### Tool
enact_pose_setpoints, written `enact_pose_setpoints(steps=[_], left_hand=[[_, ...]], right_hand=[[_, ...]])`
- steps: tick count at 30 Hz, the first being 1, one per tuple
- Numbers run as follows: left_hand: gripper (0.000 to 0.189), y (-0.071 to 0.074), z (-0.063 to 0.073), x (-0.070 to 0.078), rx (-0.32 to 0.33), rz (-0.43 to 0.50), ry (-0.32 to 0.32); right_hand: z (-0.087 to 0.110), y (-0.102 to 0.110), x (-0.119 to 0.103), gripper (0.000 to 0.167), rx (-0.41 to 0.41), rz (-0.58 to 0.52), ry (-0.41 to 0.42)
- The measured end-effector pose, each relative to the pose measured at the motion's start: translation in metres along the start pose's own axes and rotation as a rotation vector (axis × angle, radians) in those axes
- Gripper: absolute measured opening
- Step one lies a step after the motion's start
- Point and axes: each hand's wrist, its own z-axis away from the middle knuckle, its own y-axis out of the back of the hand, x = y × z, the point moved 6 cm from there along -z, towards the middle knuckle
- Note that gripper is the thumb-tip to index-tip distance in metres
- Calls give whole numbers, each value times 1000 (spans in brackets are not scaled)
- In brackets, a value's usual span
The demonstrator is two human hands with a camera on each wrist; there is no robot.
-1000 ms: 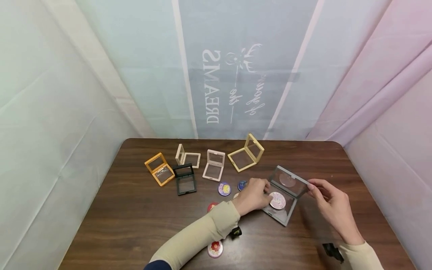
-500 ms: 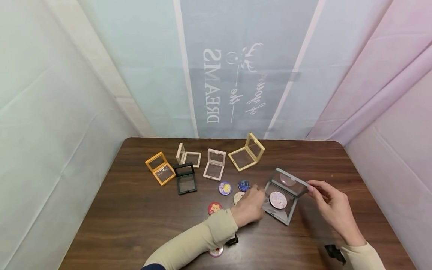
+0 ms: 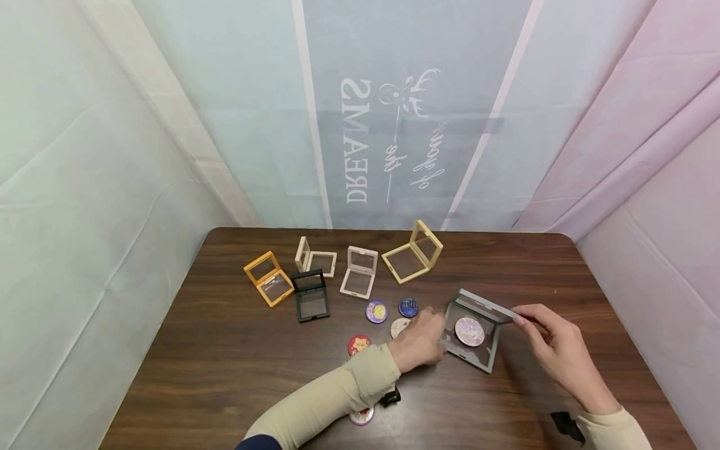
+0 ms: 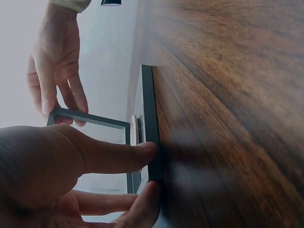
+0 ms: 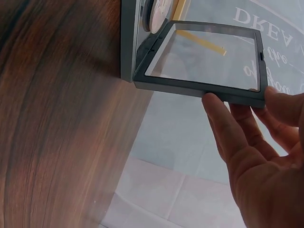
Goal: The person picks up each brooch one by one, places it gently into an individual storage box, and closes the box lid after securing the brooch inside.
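A grey floating display case (image 3: 478, 359) lies open on the table at the right, its hinged lid (image 3: 485, 305) tilted over the base. Inside, a round pink-and-white badge (image 3: 469, 332) rests on the clear film near the middle. My left hand (image 3: 419, 342) grips the left edge of the base; in the left wrist view its thumb (image 4: 118, 156) and forefinger pinch the dark frame (image 4: 150, 102) low at the table. With my right hand (image 3: 562, 350) I pinch the outer corner of the lid, thumb on one side and fingers on the other, as the right wrist view shows.
Several smaller open cases stand behind: orange (image 3: 269, 279), black (image 3: 311, 297), cream (image 3: 316, 259), pale pink (image 3: 359, 273) and yellow (image 3: 412, 252). Round badges lie left of the grey case: purple (image 3: 376, 312), blue (image 3: 408, 307), white (image 3: 399, 327), red (image 3: 359, 344). My left sleeve partly covers another badge (image 3: 362, 417).
My left hand has moved from the badge to the base's left edge. The right hand has tilted the lid down toward the base, and the case has shifted slightly right.
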Motion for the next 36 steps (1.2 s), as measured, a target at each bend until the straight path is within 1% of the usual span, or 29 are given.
enact_pose_setpoints(steps=[4,5,8,10,15,20,22,23,25,30,31,33,35,36], left_hand=[[31,-33,-18,-16,30,1,-18],[33,-39,-21,-19,38,-6,-19],[34,-41,-22,-21,47,-11,-27],[34,-41,-22,-20,52,-16,-29],[35,-33,-17,-16,42,2,-31],[34,-4,-4,-5,-2,22,-5],[35,5,0,-2,-9,28,-2],[35,6,0,-2,-10,20,2],[36,1,-3,-6,3,18,2],[39,-27,-16,-17,42,4,-22],[39,-31,-17,-18,47,-3,-25],[40,-32,-16,-17,53,-6,-28],[40,-26,-12,-15,70,-12,-26],[39,-18,-9,-11,56,-13,-16]], right_hand=[[3,-1,-1,35,-34,-12,14],[5,-1,-1,36,-42,-11,17],[9,-4,-2,40,-58,-10,33],[12,-5,-3,44,-62,-9,52],[17,-9,-7,51,-57,-35,90],[22,-13,-10,51,-78,-62,97],[22,-14,-11,52,-90,-70,94],[22,-15,-12,52,-94,-72,94],[22,-16,-13,53,-100,-79,95],[27,-19,-17,54,-100,-94,119],[29,-20,-18,54,-103,-93,121],[32,-21,-19,53,-112,-81,114],[34,-22,-20,51,-125,-57,110],[34,-22,-21,50,-132,-45,110]])
